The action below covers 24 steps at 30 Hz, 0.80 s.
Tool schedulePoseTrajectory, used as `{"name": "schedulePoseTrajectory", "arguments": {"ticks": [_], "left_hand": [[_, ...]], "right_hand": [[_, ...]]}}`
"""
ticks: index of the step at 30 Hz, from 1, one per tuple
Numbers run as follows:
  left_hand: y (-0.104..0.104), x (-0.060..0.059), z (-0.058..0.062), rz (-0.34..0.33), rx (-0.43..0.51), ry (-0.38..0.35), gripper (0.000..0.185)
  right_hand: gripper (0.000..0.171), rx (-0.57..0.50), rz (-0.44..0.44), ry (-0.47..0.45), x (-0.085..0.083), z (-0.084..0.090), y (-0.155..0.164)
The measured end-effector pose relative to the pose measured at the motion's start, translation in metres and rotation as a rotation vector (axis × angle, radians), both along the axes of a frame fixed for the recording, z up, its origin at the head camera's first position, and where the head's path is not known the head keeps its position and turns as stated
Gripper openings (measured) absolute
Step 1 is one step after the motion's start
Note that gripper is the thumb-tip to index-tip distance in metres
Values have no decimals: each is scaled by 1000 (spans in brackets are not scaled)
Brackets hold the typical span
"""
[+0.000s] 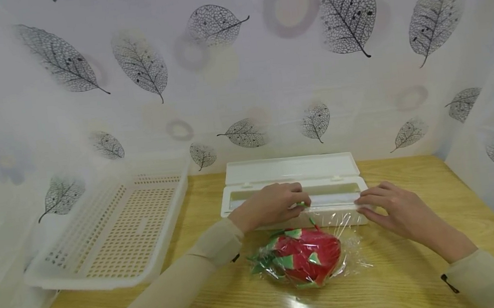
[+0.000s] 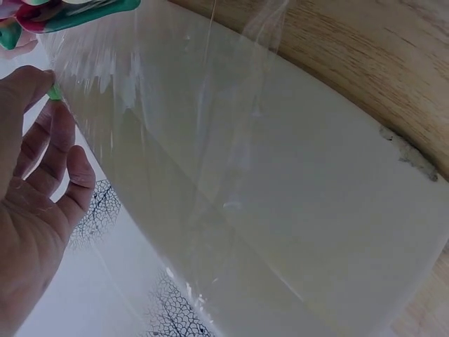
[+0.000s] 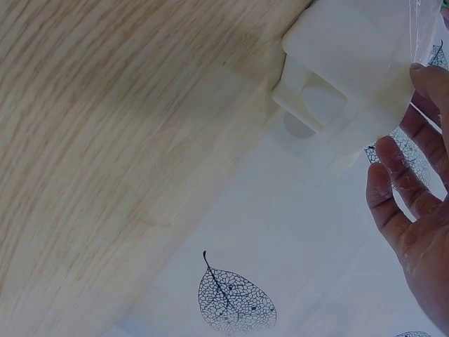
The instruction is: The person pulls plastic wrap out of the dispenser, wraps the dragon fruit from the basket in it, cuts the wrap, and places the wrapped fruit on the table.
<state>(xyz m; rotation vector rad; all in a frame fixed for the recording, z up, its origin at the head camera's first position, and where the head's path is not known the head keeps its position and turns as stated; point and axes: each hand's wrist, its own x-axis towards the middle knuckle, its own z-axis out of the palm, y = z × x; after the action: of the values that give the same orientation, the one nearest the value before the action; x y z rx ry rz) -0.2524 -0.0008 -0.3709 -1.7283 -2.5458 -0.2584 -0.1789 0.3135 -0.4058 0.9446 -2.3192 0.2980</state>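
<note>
– What is the left hand doing?
– It rests on the front edge of the open cling film dispenser; thumb and finger pinch a small green slider.
– And the right hand?
– Fingers relaxed and nearly straight, touching the dispenser's right end; it grips nothing.
– The film?
– The cling film runs from the dispenser over a red dragon fruit toy on the counter, just in front.

No readable text, labels, brands or numbers on anything in view.
</note>
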Motion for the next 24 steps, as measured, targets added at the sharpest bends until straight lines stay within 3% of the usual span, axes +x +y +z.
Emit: {"name": "schedulePoseTrajectory", "arguments": {"ticks": [24], "left_hand": [[-3,3,-1,5,7,20,19]], "right_hand": [[63,0,1,28,0,-2,-1]]}}
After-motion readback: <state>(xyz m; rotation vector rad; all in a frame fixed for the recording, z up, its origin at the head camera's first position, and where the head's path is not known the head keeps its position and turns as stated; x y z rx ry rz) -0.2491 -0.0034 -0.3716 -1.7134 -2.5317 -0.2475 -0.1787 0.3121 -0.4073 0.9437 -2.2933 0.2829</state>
